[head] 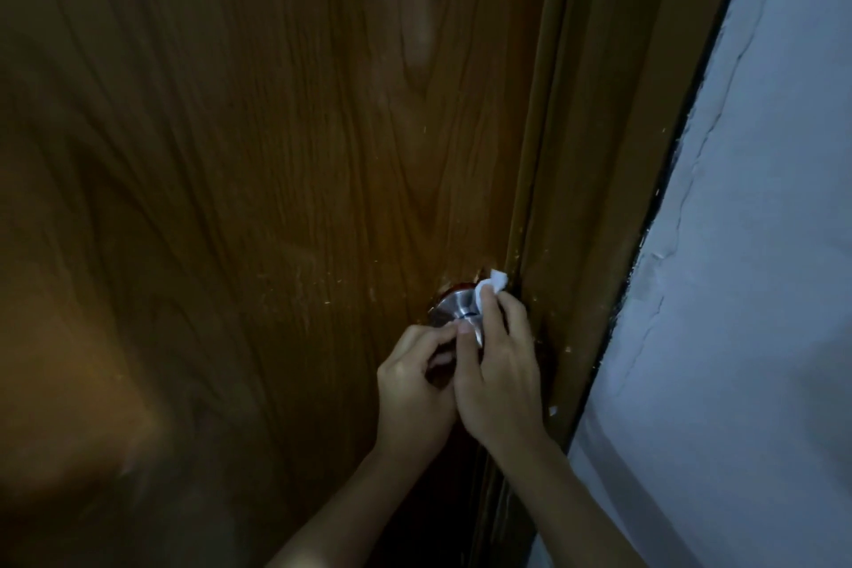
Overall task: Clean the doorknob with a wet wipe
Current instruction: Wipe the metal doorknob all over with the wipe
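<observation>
Both hands meet at the doorknob (pixel 454 308) on the wooden door (pixel 258 161): the left hand (pixel 412 387) curls its fingers onto the knob, the right hand (pixel 500 376) pinches the wet wipe (pixel 628 288) against its far side, beside the door frame (pixel 594 180).

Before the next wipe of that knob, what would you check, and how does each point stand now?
1. Wipe in right hand: ok, pinched beside the knob.
2. Wipe touching knob: ok, pressed on its right side.
3. Left hand steadying knob: ok, fingertips on its front.
4. Knob's left side wiped: cannot tell.
5. Wipe still wet: cannot tell.
6. Door shut against frame: ok, looks closed.
</observation>
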A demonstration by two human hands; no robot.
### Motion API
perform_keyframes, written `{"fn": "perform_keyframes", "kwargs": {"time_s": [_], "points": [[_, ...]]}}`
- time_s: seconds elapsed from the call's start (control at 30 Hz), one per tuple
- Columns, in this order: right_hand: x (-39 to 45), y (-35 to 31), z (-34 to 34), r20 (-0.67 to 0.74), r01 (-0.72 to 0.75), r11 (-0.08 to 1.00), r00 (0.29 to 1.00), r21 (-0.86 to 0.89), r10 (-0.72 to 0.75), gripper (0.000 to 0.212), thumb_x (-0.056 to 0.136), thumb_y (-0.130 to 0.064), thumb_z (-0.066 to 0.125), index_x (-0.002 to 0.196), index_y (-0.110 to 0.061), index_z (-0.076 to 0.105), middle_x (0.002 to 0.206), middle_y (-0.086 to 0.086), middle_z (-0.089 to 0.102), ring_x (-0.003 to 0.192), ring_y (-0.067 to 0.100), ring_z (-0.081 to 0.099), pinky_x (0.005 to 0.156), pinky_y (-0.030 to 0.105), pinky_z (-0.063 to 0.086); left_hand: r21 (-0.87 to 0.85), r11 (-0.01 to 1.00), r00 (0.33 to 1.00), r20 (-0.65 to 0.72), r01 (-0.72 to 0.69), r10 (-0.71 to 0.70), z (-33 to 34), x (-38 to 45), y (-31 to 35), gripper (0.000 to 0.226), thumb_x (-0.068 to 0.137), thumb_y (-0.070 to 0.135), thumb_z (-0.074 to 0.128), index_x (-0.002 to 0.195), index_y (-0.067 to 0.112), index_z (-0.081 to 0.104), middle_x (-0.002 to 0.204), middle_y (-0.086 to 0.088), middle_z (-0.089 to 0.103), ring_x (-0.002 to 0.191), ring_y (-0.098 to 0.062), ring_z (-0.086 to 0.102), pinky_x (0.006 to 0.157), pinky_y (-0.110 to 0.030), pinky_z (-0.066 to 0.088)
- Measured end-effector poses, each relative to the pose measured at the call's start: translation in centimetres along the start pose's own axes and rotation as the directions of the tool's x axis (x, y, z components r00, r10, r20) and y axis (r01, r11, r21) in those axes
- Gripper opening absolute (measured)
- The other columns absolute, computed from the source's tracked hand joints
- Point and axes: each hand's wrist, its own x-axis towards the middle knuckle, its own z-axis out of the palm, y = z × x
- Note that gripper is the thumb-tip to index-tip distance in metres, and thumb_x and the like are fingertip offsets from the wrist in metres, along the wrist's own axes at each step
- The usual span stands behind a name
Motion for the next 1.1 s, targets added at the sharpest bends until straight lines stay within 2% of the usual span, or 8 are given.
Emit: {"fn": "perform_keyframes", "kwargs": {"time_s": [0.1,0.23,0.43,0.6,0.7,0.87,0.97,1.1], "points": [[0.0,0.0,-0.5,0.079,0.192,0.972,0.980,-0.138,-0.183,0.044,0.093,-0.029,0.032,0.131,-0.011,0.046,0.129,0.010,0.053,0.120,0.022,0.045,0.092,0.040,0.044,-0.018,1.000,1.000,0.020,0.024,-0.023,-0.1,0.0,0.0,0.024,0.076,0.002,0.069,0.098,0.011,0.065,0.093,0.004,0.062,0.088,-0.001,0.060,0.069,-0.007,0.048],[-0.5,0.0,-0.4,0.035,0.113,0.968,0.994,-0.224,-0.108,0.047,0.090,-0.030,0.030,0.126,-0.009,0.051,0.127,0.011,0.057,0.122,0.027,0.046,0.094,0.048,0.045,-0.017,0.990,0.988,0.065,0.140,-0.139,-1.3,-0.2,-0.9,0.043,0.069,0.012,0.075,0.107,0.022,0.057,0.106,0.013,0.056,0.098,0.000,0.056,0.081,-0.012,0.048],[-2.0,0.9,1.5,0.193,0.387,0.802,0.922,-0.455,-0.336,0.044,0.082,-0.027,0.039,0.121,-0.012,0.054,0.127,0.006,0.058,0.127,0.026,0.034,0.104,0.053,0.028,0.087,0.983,0.978,0.120,0.160,-0.170,-4.1,-0.6,-2.5,0.063,0.065,0.006,0.077,0.114,0.032,0.047,0.110,0.020,0.048,0.104,0.001,0.051,0.082,-0.013,0.047],[-1.1,1.6,1.7,0.155,0.406,0.758,0.910,-0.510,-0.383,0.048,0.077,-0.022,0.042,0.123,-0.012,0.053,0.129,0.004,0.055,0.129,0.028,0.031,0.103,0.059,0.014,0.047,0.982,0.980,0.070,0.182,-0.185,-4.8,-0.2,-2.9,0.056,0.071,-0.001,0.071,0.112,0.030,0.049,0.107,0.015,0.053,0.098,-0.001,0.055,0.073,-0.018,0.052],[-1.7,2.1,1.8,0.183,0.486,0.717,0.868,-0.500,-0.461,0.045,0.070,-0.020,0.057,0.115,-0.015,0.057,0.123,0.001,0.059,0.129,0.027,0.031,0.101,0.059,0.012,0.016,0.980,0.979,0.055,0.197,-0.197,-4.7,0.1,-2.9,0.051,0.074,-0.002,0.068,0.110,0.029,0.051,0.104,0.011,0.056,0.095,-0.001,0.056,0.069,-0.015,0.051],[-1.4,1.3,1.7,0.101,0.345,0.762,0.932,-0.547,-0.349,0.051,0.073,-0.025,0.048,0.124,-0.020,0.053,0.128,-0.002,0.057,0.131,0.027,0.027,0.100,0.060,0.011,0.003,0.984,0.981,0.075,0.179,-0.179,-4.3,0.7,-2.4,0.039,0.075,-0.003,0.066,0.107,0.019,0.058,0.102,0.002,0.060,0.093,-0.004,0.059,0.067,-0.013,0.051],[-2.2,1.0,1.9,0.174,0.413,0.743,0.908,-0.527,-0.382,0.052,0.060,-0.030,0.073,0.110,-0.022,0.063,0.119,-0.004,0.063,0.129,0.027,0.027,0.100,0.060,0.013,0.001,0.981,0.973,0.128,0.194,-0.193,-4.1,0.5,-1.9,0.036,0.078,0.000,0.064,0.106,0.022,0.059,0.103,0.006,0.060,0.093,-0.001,0.058,0.069,-0.011,0.050],[-4.1,0.9,1.6,0.035,0.359,0.839,0.925,-0.410,-0.379,0.023,0.073,-0.031,0.062,0.096,-0.028,0.068,0.103,-0.011,0.070,0.128,0.022,0.032,0.101,0.057,0.016,-0.012,0.961,0.949,0.165,0.275,-0.270,-4.2,-0.5,-1.8,0.034,0.081,0.004,0.063,0.106,0.026,0.058,0.102,0.010,0.059,0.093,0.005,0.055,0.070,-0.010,0.048]]}}
